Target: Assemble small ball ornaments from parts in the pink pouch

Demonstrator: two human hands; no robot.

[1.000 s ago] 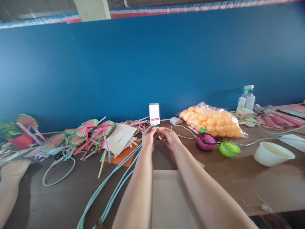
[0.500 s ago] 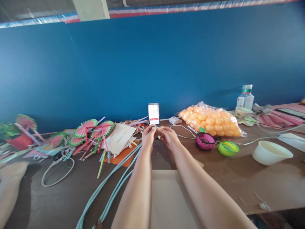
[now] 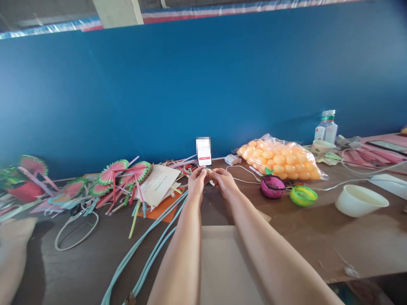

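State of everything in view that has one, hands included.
Left hand: closed, pinching small item
Right hand: closed, pinching same item
Small item: held, too small to identify
Phone: propped up, screen lit
Bag of orange balls: filled, seal unclear
Purple container: open, contents unclear
Green-yellow container: open
White tub: upright, open
Watermelon fans: spread open

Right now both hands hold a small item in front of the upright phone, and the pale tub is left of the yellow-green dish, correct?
No: the head view shows the pale tub right of the yellow-green dish. The left hand and right hand do hold a small item in front of the phone.
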